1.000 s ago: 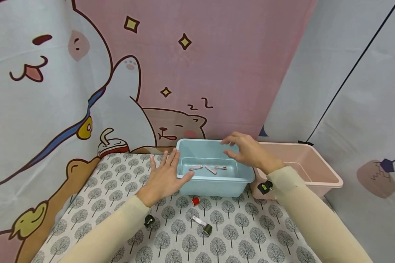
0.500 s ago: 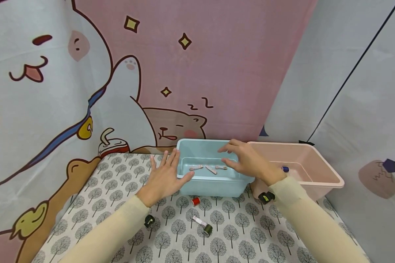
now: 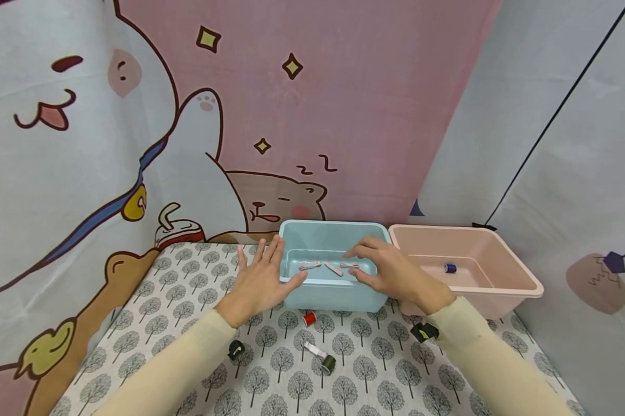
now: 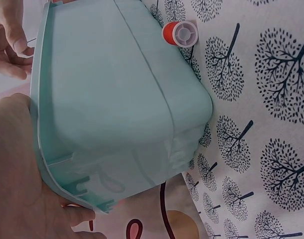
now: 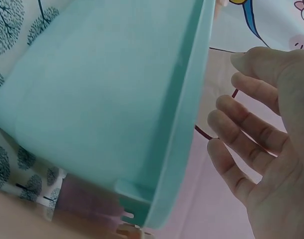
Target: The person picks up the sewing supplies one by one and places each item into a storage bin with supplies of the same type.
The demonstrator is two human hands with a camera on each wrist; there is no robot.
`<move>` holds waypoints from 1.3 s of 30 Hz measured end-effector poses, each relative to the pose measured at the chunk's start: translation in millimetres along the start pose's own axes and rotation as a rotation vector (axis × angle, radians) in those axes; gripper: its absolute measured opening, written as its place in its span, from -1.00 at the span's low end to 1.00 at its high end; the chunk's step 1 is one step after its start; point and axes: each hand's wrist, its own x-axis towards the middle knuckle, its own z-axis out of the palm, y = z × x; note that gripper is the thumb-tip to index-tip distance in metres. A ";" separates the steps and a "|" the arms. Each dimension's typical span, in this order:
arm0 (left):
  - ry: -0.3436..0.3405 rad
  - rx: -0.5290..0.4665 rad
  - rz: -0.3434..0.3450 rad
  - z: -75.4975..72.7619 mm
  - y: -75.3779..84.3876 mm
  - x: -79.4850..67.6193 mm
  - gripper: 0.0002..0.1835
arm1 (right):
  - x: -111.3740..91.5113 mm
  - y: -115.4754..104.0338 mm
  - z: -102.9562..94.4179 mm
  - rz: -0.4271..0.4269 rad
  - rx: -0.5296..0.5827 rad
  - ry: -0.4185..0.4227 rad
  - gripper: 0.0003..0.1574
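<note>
A light blue plastic bin [image 3: 343,296] holds three small pale pink-and-metal pieces [image 3: 334,268] that look like nail clippers. My left hand [image 3: 257,283] lies against the bin's left rim with fingers spread and straight. Over the right part of the bin is my right hand [image 3: 392,271], its fingers loosely bent toward the clippers. In the right wrist view nothing sits between those fingers [image 5: 236,132], which are beside the bin's rim. A red thread spool [image 3: 309,318] lies on the cloth in front of the bin.
A peach bin [image 3: 510,260] stands to the right, with a dark blue thread spool [image 3: 450,268] inside. Nearer to me on the tree-print cloth [image 3: 270,381], a green spool [image 3: 328,363] lies against another pale clipper-like piece [image 3: 314,349]. A cartoon curtain [image 3: 369,115] hangs behind.
My right hand has moved slightly down and lower over the blue bin. The right forearm has shifted, bringing the dark blue spool in the peach bin into view. The left hand stays put.
</note>
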 end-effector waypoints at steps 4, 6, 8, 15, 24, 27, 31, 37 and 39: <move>-0.001 -0.002 0.001 0.0 0.1 -0.3 0.28 | -7.2 -3.9 3.8 -0.019 0.001 0.000 -0.63; 0.002 -0.002 0.002 0.0 0.1 -0.2 0.28 | -10.5 -6.2 4.8 -0.024 0.012 0.001 -0.61; 0.002 -0.002 0.001 -0.2 -0.1 -0.1 0.28 | -13.4 -8.8 5.7 -0.033 0.018 0.007 -0.58; -0.002 0.007 -0.005 -0.1 -1.2 0.6 0.27 | -22.9 -17.7 11.2 -0.092 0.032 0.037 -0.55; -0.001 0.005 -0.006 1.0 -1.7 0.4 0.28 | -37.3 -25.0 20.2 -0.135 0.060 0.050 -0.52; -0.002 0.007 -0.007 1.1 -1.7 0.5 0.28 | -41.7 -28.1 24.4 -0.137 0.062 0.038 -0.50; -0.002 0.008 -0.005 1.6 -1.5 0.9 0.29 | -46.8 -32.0 32.0 -0.150 0.082 0.024 -0.49; 0.000 0.007 -0.003 2.1 -1.1 1.3 0.30 | -55.5 -38.3 49.0 -0.161 0.096 -0.019 -0.52; 0.000 0.010 -0.001 2.1 -0.9 1.4 0.30 | -59.0 -41.0 55.5 -0.149 0.101 -0.042 -0.52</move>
